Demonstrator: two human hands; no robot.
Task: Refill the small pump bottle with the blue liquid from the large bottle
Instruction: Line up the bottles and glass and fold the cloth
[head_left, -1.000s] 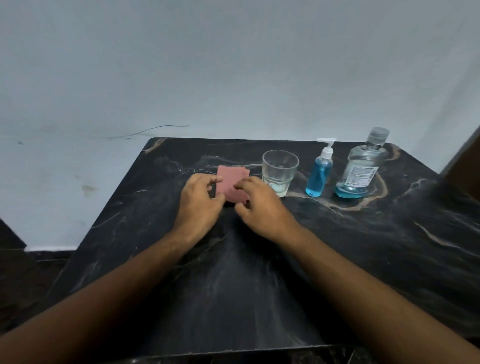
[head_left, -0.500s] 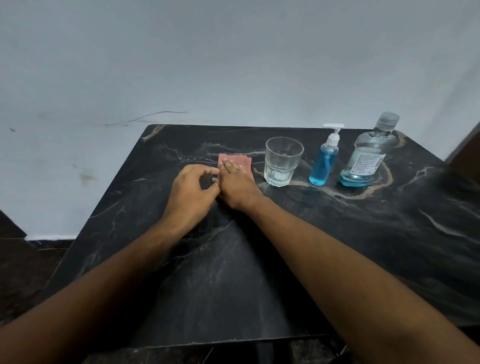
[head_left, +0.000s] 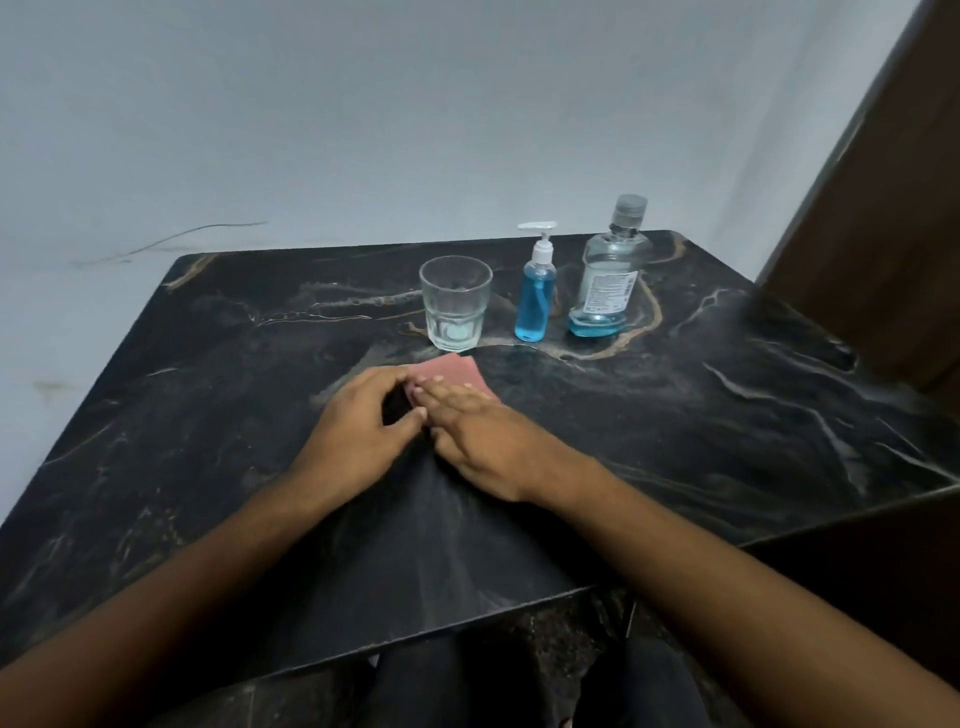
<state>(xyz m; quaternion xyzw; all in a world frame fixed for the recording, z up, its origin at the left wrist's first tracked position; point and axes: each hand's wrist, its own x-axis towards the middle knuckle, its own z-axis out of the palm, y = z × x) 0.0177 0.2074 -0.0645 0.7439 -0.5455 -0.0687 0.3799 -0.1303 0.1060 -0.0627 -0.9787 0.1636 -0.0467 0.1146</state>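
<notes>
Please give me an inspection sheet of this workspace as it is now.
Surface: dark marble table, dusty.
Job's things: pump bottle upright, mostly full, blue; large bottle capped, upright, a little blue liquid at the bottom.
Clutter: glass, pink cloth.
Grippers: left hand curled beside the cloth; right hand flat, fingers on the cloth.
Cables: nothing seen.
Surroundings: pale wall, brown panel at right.
</notes>
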